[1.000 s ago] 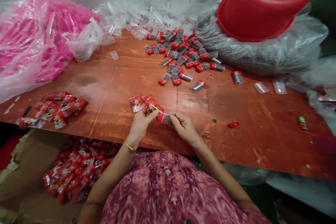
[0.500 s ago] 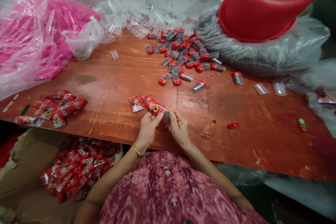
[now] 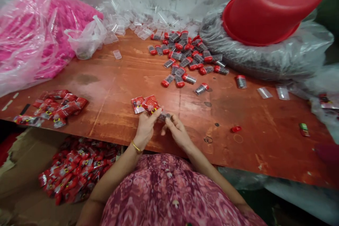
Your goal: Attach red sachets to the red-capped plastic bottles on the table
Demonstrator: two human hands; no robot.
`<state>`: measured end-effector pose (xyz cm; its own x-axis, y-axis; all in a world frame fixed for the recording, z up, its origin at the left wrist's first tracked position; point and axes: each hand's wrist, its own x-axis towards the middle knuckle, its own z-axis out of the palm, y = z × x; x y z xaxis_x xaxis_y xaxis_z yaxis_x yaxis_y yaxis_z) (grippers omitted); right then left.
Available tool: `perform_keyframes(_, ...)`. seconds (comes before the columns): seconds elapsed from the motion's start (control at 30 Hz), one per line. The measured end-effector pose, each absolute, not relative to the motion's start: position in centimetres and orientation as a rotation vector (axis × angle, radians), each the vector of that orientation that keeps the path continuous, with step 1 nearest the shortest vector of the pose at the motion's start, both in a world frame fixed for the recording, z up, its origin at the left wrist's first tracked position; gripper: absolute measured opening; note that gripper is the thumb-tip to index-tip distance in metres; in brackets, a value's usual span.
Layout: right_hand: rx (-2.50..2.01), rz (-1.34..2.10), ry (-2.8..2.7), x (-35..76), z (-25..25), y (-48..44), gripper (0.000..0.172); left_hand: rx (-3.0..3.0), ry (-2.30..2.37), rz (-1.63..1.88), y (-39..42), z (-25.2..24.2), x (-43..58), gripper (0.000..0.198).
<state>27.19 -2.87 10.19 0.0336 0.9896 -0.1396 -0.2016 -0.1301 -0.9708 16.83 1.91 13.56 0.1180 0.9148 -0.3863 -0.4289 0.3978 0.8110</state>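
Close to the table's front edge, my left hand (image 3: 145, 127) is closed on a small clear container (image 3: 164, 116) with dark contents, at the edge of a red printed wrapper. The thumb covers part of it, so I cannot tell how far the wrapper goes round it. My right hand (image 3: 178, 131) pinches the container's other end, thumb on top and a finger curled below. Just beyond my left fingers lie flat red printed wrappers (image 3: 138, 105), partly overlapping. Farther back is a heap of small clear containers with red caps (image 3: 182, 56) and dark contents.
Filled red packets (image 3: 66, 107) lie at the left, and more fill a cardboard box (image 3: 23, 169) below. A pink-filled bag (image 3: 39, 31), clear empty containers (image 3: 143, 31) and a red bucket (image 3: 265, 10) on a dark-filled bag (image 3: 254, 58) line the back. A red cap (image 3: 236, 129) lies right.
My left thumb has slid over the wrapper toward the container's clear end. My right fingers have shifted slightly down and loosened a little. The view has moved slightly.
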Motion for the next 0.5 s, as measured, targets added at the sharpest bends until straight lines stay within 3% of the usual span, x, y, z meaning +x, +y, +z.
perform_keyframes(0.37,-1.224,1.363,-1.031,27.2,10.2,-2.5,0.039,0.685,0.949,0.94,0.7,12.8,16.5,0.034)
perform_keyframes(0.5,-1.319,1.085,-1.254,27.2,9.7,-1.9,0.044,0.572,0.972,0.886,0.4,13.3,15.5,0.037)
